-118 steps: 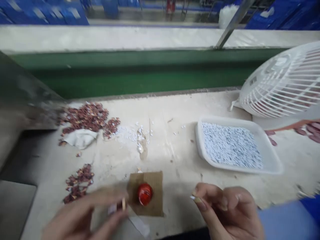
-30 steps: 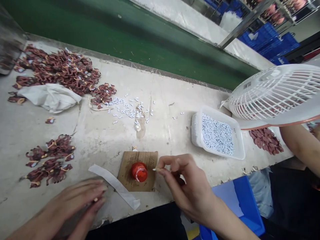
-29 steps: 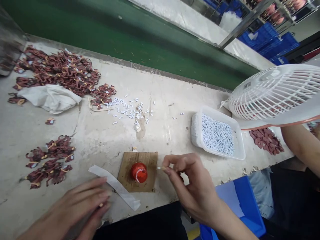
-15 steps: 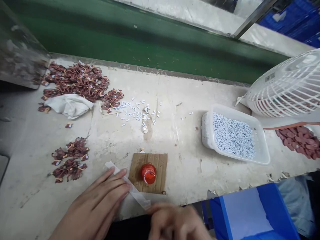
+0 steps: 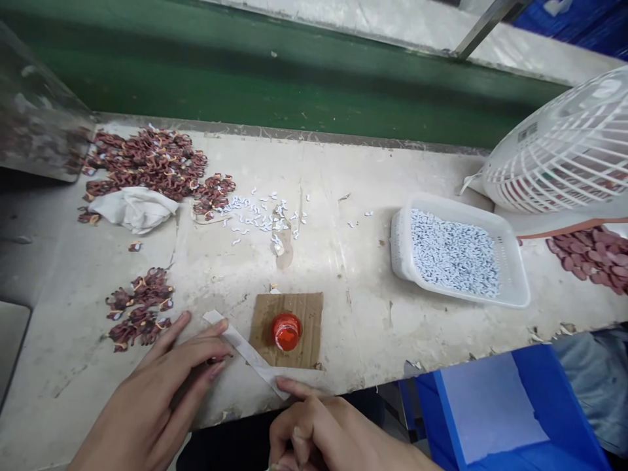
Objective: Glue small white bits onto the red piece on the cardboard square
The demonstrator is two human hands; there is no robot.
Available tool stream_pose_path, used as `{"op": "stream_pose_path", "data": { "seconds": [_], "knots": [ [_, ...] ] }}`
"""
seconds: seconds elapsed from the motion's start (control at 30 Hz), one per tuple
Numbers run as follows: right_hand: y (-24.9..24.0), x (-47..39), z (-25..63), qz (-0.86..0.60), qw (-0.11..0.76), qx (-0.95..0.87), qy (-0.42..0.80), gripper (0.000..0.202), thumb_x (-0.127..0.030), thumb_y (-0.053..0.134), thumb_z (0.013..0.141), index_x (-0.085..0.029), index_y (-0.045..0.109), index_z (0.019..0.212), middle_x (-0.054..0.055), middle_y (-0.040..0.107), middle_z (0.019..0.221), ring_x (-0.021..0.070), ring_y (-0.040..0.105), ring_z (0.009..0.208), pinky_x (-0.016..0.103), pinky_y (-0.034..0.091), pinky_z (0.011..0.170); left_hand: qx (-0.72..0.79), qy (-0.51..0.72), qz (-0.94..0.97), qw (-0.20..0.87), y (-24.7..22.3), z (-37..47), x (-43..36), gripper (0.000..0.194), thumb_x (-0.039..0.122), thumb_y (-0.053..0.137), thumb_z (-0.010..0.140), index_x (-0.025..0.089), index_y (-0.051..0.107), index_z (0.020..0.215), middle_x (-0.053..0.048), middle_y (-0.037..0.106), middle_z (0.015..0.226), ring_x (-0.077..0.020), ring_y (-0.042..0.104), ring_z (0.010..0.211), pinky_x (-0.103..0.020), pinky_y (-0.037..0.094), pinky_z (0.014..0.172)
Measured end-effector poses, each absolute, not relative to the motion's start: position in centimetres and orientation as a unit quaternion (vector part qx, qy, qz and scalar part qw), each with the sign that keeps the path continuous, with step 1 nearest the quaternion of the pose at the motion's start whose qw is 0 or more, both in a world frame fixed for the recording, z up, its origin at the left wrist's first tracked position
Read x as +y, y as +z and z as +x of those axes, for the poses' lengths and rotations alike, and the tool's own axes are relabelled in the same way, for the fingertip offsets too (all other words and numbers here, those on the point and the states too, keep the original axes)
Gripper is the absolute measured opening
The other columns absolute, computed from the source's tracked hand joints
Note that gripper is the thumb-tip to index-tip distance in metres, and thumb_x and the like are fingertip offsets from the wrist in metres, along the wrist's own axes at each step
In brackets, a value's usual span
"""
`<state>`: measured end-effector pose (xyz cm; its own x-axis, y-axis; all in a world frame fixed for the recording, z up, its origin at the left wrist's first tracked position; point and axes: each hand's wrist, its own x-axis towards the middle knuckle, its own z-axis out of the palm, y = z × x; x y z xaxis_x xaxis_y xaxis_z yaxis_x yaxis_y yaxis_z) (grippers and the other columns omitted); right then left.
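Narrow white paper strip (image 5: 245, 350), lying flat and slantwise on the pale scuffed worktop (image 5: 343, 261), far end near the left hand (image 5: 161, 399), near end at the worktop's front edge under the right hand (image 5: 324, 435). Probably very light, limp and easily creased; likely best pinched at a free end or pressed flat along its length, not gripped mid-span. Left hand spread palm-down, fingers (image 5: 206, 350) extended and resting on or just beside the strip's upper end, nothing closed in them. Right hand loosely curled, index fingertip touching the strip's lower end; whether something small is pinched inside the curl cannot be told.

Just beside the strip, touching or nearly so: a square of brown cardboard (image 5: 289, 320) carrying a small red round-capped bottle (image 5: 286, 330), upright. To the left, a small pile of dark red curled pieces (image 5: 140, 307); farther back a larger heap of the same (image 5: 147, 163) with a crumpled white cloth (image 5: 132, 208) against it. Scattered tiny white bits (image 5: 260, 212) mid-worktop. To the right, a white plastic tray (image 5: 510, 294) filled with small white pieces, then a white plastic fan grille (image 5: 564, 157). Behind the worktop, a green conveyor belt (image 5: 294, 78); at bottom right, a blue plastic crate (image 5: 540, 386).
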<state>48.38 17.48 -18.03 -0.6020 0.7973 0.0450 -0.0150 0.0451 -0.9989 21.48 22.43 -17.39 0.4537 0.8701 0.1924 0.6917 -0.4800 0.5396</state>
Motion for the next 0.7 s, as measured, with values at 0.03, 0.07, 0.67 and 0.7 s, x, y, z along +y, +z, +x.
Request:
{"op": "stream_pose_path", "data": {
  "seconds": [0.03,0.07,0.67,0.7],
  "knots": [
    [-17.7,17.5,48.4,-0.311,0.330,-0.639,0.621,0.036,-0.013,0.062,0.100,-0.028,0.032,0.088,-0.009,0.059,0.077,0.0082,0.058,0.062,0.048,0.044,0.124,0.466,0.233,0.831,0.195,-17.4,21.5,22.2,0.025,0.041,0.051,0.108,0.028,0.070,0.118,0.000,0.082,0.128,-0.0167,0.069,0.133,-0.024,0.040,0.125],
    [-17.4,17.6,48.4,-0.313,0.334,-0.636,0.621,0.036,-0.016,0.063,0.102,-0.028,0.033,0.086,-0.009,0.060,0.077,0.0080,0.058,0.062,0.047,0.044,0.124,0.456,0.237,0.835,0.196,-17.4,21.5,21.9,0.023,0.035,0.052,0.107,0.026,0.069,0.119,-0.001,0.080,0.131,-0.0165,0.069,0.134,-0.024,0.040,0.125],
    [-18.5,18.5,48.9,-0.268,0.257,-0.718,0.589,0.026,-0.012,0.054,0.102,-0.027,0.037,0.089,-0.005,0.068,0.080,0.0103,0.066,0.068,0.048,0.044,0.124,0.340,0.198,0.887,0.240,-17.8,23.6,22.0,0.023,0.020,0.046,0.106,0.025,0.064,0.118,0.000,0.086,0.112,-0.0162,0.081,0.109,-0.029,0.055,0.115],
    [-18.2,18.3,49.5,-0.278,0.248,-0.714,0.593,0.027,-0.011,0.053,0.102,-0.027,0.037,0.089,-0.006,0.067,0.080,0.0100,0.064,0.066,0.049,0.044,0.124,0.344,0.202,0.884,0.243,-17.8,23.7,22.0,0.021,0.021,0.046,0.106,0.025,0.064,0.117,0.000,0.086,0.111,-0.0157,0.081,0.110,-0.028,0.053,0.116]
  ]
}}
